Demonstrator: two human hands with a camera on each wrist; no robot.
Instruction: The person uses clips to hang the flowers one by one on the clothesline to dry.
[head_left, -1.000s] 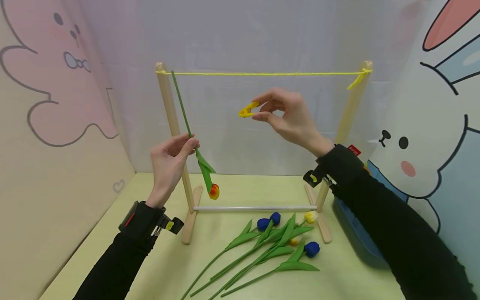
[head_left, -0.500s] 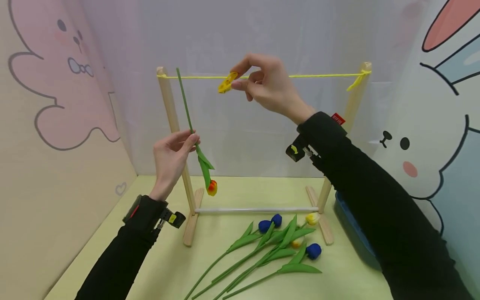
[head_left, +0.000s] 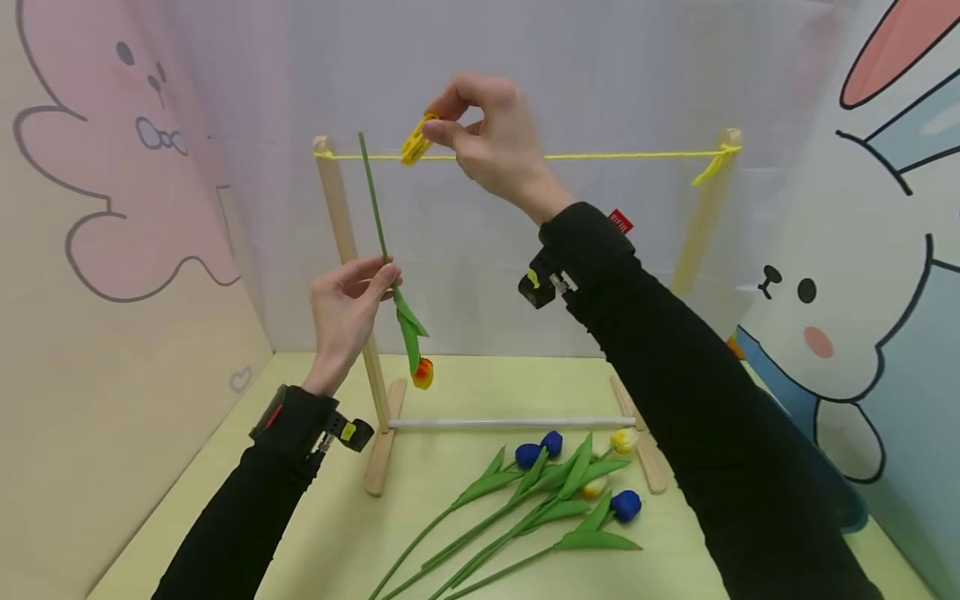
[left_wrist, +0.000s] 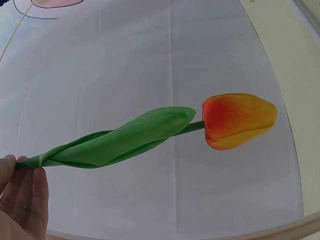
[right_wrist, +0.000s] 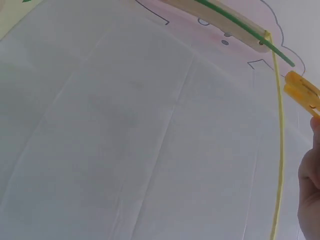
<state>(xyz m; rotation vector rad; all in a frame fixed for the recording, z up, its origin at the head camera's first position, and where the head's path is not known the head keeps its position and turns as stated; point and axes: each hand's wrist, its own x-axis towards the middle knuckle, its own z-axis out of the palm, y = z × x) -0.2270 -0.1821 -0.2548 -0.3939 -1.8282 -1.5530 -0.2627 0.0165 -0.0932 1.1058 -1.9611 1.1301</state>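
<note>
Your left hand [head_left: 345, 312] pinches one red-orange tulip [head_left: 408, 333] by its stem, head down, beside the left post [head_left: 337, 200]. The stem's cut end rises just above the yellow cord [head_left: 630, 156]. Your right hand [head_left: 491, 137] holds a yellow clip [head_left: 417, 142] between thumb and fingers, at cord height and just right of the stem — near it, but apart. Whether the clip's jaws are parted is hard to tell, and so is whether the stem touches the cord.

Watch the stem: only a short end stands above the cord, so a clip closed too high could catch little or miss it. If the stem sits off the cord in depth, the clip might bite one without the other. A loose left pinch could let the tulip turn or slide, as its head hangs low, and a push on the cord could make it sway.

Count them: one tulip in hand, one clip in view, one cord, two posts counting the right post [head_left: 701, 217], one white rod [head_left: 517, 423]. On the table [head_left: 322, 542] lie three blue tulips [head_left: 626, 506] and at least two yellow tulips [head_left: 623, 441] — leaves may hide another.
</note>
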